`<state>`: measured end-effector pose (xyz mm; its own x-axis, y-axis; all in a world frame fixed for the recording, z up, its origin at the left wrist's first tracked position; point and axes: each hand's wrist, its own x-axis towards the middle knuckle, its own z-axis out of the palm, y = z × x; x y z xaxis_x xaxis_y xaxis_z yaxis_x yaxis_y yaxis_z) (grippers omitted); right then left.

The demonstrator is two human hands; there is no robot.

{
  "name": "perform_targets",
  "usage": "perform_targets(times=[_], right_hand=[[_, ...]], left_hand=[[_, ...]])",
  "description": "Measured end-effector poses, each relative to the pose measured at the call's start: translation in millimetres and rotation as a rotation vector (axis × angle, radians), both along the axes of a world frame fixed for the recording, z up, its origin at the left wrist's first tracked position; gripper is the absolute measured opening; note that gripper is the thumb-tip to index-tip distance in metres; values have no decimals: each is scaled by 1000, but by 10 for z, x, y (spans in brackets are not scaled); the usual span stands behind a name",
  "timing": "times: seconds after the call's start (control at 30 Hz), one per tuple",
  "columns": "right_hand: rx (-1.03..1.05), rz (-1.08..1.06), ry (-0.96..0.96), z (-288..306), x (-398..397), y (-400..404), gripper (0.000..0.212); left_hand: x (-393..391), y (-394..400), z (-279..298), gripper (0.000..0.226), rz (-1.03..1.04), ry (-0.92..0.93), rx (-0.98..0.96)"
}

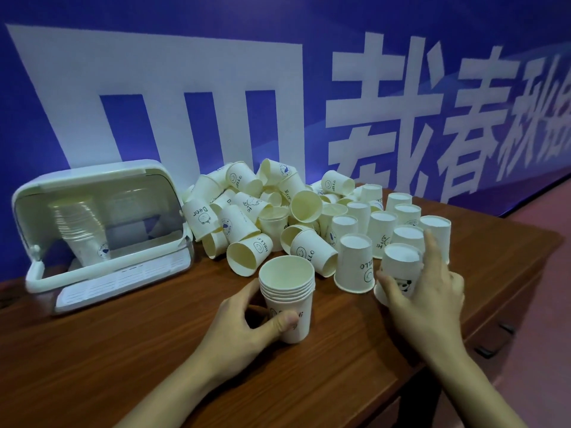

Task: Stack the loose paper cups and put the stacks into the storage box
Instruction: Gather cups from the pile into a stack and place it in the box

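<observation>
Stack of cups upright on the table, gripped by left hand. Right hand grasps an upturned cup. Loose cups heaped beside the storage box.

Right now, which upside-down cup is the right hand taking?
The panda-printed cup, nearest the table's front edge; the right hand wraps it. Its neighbours stand untouched.

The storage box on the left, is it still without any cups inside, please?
No, a stack of cups already stands inside the storage box, visible through its clear raised lid.
</observation>
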<state>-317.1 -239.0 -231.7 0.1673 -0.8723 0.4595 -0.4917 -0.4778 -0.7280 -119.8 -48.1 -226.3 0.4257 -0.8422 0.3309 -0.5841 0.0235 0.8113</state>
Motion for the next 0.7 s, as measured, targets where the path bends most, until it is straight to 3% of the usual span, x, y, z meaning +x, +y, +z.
perform_targets(times=[0.13,0.33,0.4,0.47,0.6,0.7], right_hand=[[28,86,-33,101,-24,36,79],[241,447,-605,498,70,476,56],[227,549,-684,555,243,636,54],[170,555,-625,527,453,758,50],[16,461,-230,308,680,814,52],[-6,402,-82,253,636,845,56]], left_hand=[[-3,-12,27,65,-2,8,7],[10,-19,31,69,2,3,-8],[13,-21,24,70,3,12,1],[15,-20,1,71,6,29,1],[27,-22,-29,69,28,73,-38],[19,-36,-24,64,6,58,-46]])
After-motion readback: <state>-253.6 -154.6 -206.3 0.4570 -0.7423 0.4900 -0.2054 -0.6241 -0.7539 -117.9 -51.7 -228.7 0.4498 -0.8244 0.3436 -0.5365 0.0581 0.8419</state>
